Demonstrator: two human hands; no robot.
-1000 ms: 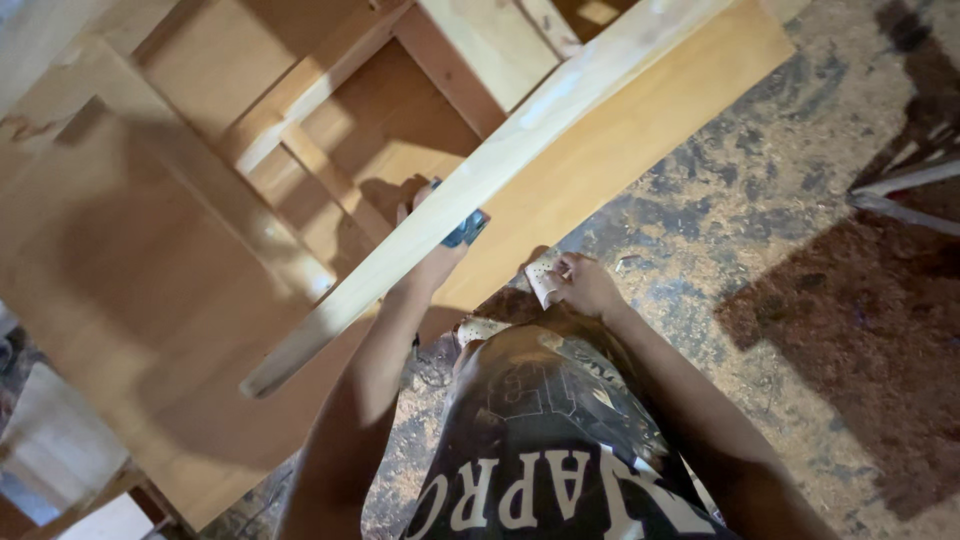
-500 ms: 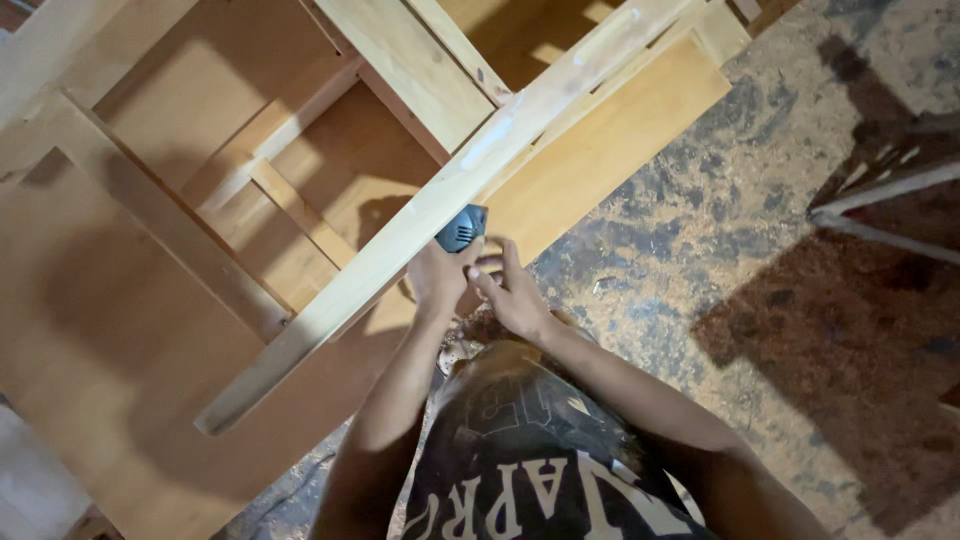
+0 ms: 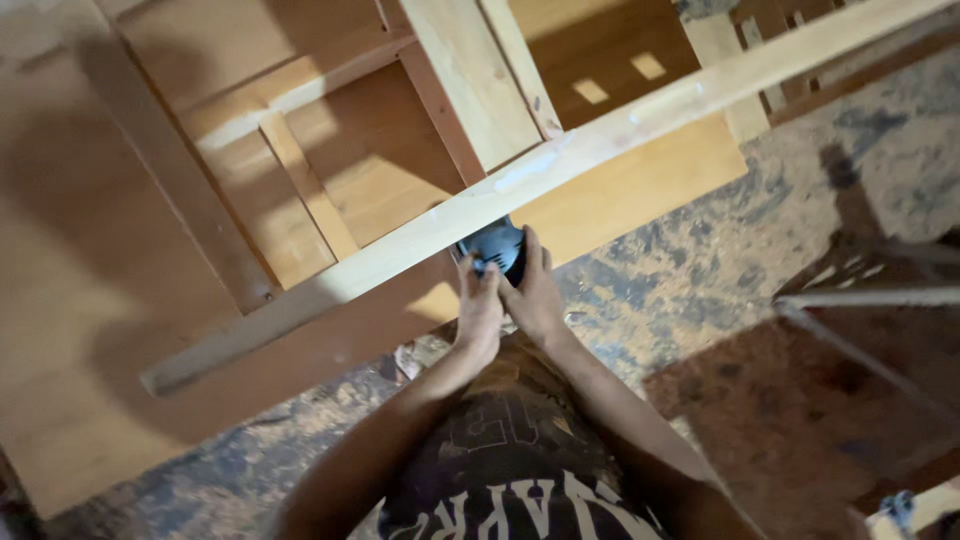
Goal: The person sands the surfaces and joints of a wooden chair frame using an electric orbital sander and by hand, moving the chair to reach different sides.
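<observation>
Looking down from the head camera, only one view to go on. Both hands are wrapped around a small blue power tool (image 3: 495, 248), likely a sander or similar, can't tell the exact type. Left hand (image 3: 478, 312) grips its near side, fingers closed on the body. Right hand (image 3: 532, 290) closes over the top and right side, fingertips reaching up toward the front. Two-handed grip reads as steadying and pressing, judging by how tight both palms sit together.

Tool sits right against the lower edge of a long pale wooden rail (image 3: 560, 170), which runs diagonally from lower left to upper right across the frame. Tool is partly tucked under that rail, so its working face is hidden. Contact with the rail looks likely, can't confirm.

Rail belongs to a larger wooden frame (image 3: 300, 150) with plywood panels and cross battens, unfinished, standing or leaning in front of the person. Orange-brown panel (image 3: 620, 195) sits just behind the tool, beyond the rail.

Floor (image 3: 700, 270) is rough, mottled grey and tan, looks dusted with sawdust. Metal frame piece (image 3: 860, 300) at right, well apart from the hands, casting a dark shadow. Person's dark printed shirt (image 3: 510, 470) fills the bottom centre; arms extend forward and up, elbows low, which puts the tool at roughly chest line for leverage.
</observation>
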